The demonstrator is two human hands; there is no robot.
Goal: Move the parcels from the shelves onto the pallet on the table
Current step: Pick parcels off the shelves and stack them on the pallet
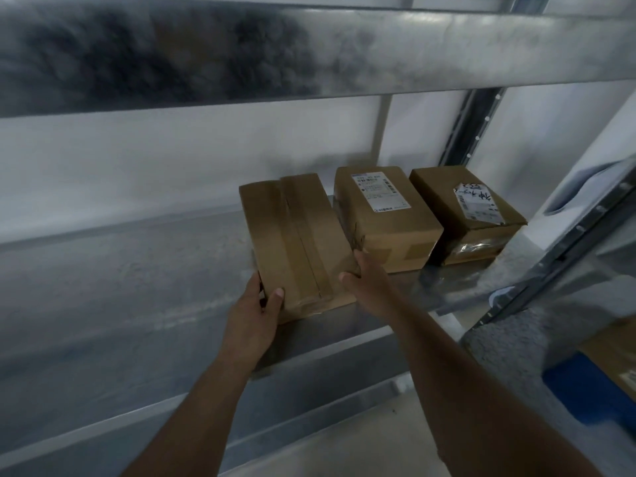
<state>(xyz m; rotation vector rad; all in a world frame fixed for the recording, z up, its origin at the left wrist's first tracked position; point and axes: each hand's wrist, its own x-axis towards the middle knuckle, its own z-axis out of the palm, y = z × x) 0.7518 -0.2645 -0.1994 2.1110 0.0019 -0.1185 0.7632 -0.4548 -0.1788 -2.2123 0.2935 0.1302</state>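
My left hand [256, 309] is clamped on the near left corner of the taped parcel [296, 242], thumb laid flat on its top and the other fingers wrapped round the left side out of sight, so the box cannot slide away from me on the smooth metal shelf [137, 287]. The parcel lies flat with its tape seam running away from me, and its near end sits at the shelf's front lip, handy for pulling off. My right hand [366, 282] grips the near right corner, thumb on top and fingers tucked into the narrow gap against the labelled parcel [385, 215] just beside it; I take that side low because there is little room between the two boxes. Further right stands the parcel with the crumpled label [468, 211], close beside the middle one and near the shelf's upright. Two hands on opposite corners should keep the box level when I lift. The pallet and table are out of view, so all three parcels remain to carry.
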